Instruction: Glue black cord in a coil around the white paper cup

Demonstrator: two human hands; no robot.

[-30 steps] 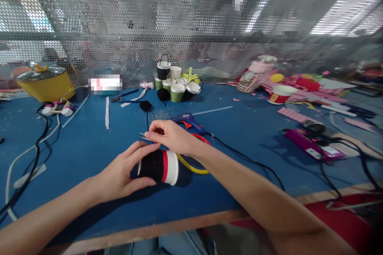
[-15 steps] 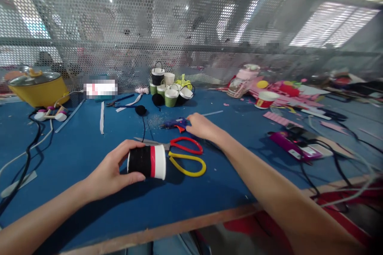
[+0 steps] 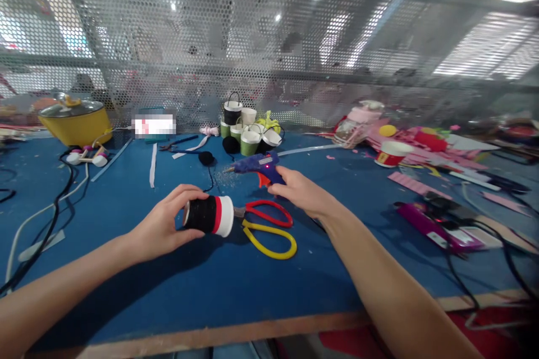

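My left hand (image 3: 166, 225) is wrapped round a paper cup (image 3: 209, 215) lying on its side, black with a red band and a white rim, just above the blue table (image 3: 126, 190). My right hand (image 3: 301, 190) grips the handle of a blue glue gun (image 3: 255, 165) with an orange trigger, lifted off the table, its nozzle pointing left. Scissors with one red and one yellow handle (image 3: 269, 227) lie on the table between my hands, right of the cup.
A cluster of small green, white and black cups (image 3: 248, 132) stands at the back by the perforated metal screen (image 3: 269, 50). A yellow pot (image 3: 76, 120) sits far left. Cables (image 3: 46, 219) run along the left; a purple device (image 3: 433, 224) and pink craft scraps (image 3: 421, 143) lie right.
My right hand left the cup, put the scissors down, reached to the glue gun, took it and lifted it. My left hand kept hold of the cup.
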